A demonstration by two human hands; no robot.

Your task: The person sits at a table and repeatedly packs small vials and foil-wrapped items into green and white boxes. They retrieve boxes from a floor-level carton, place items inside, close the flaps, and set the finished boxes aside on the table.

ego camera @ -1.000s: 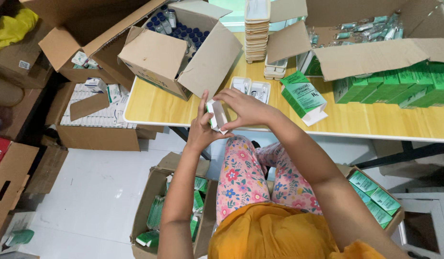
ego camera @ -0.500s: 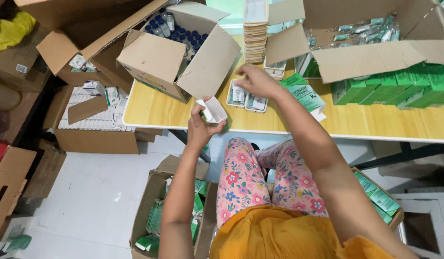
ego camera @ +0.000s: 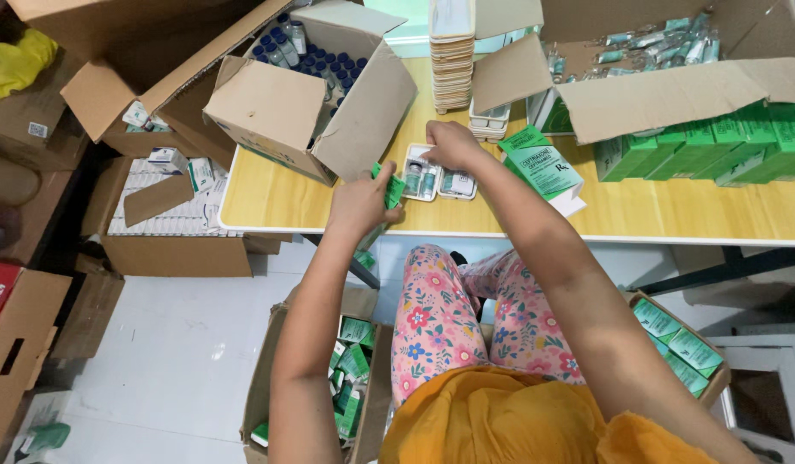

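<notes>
Here the white plastic tray (ego camera: 438, 181) lies flat near the front edge of the bench (ego camera: 672, 215), its long axis running left to right along that edge, with small vials sitting in its pockets. The right hand (ego camera: 453, 143) rests on the tray's far rim, fingers curled down over it, so this grip is closed lightly on the tray; whether a vial is pinched under the fingertips cannot be told. The left hand (ego camera: 360, 204) sits just to the left of the tray and a little nearer the person, holding a small green carton (ego camera: 391, 187) in a narrow grip, the carton tilted with one end pointing towards the tray's left end. So the tray lies to the right of the carton and just beside it, while the right hand is already on it; the left hand is near but apart.

Just right of the tray lies a flat green and white carton blank (ego camera: 542, 163), close to the right wrist. Behind the tray stands a tall stack of trays (ego camera: 453, 60). To the left an open cardboard box (ego camera: 316, 86) leans on its side, showing blue-capped vials (ego camera: 294, 51). On the right a larger box (ego camera: 672, 94) holds loose vials above rows of green cartons (ego camera: 715, 150). Below the bench, on the floor by the person's left knee, another box of green cartons (ego camera: 350, 369) stands open.
</notes>
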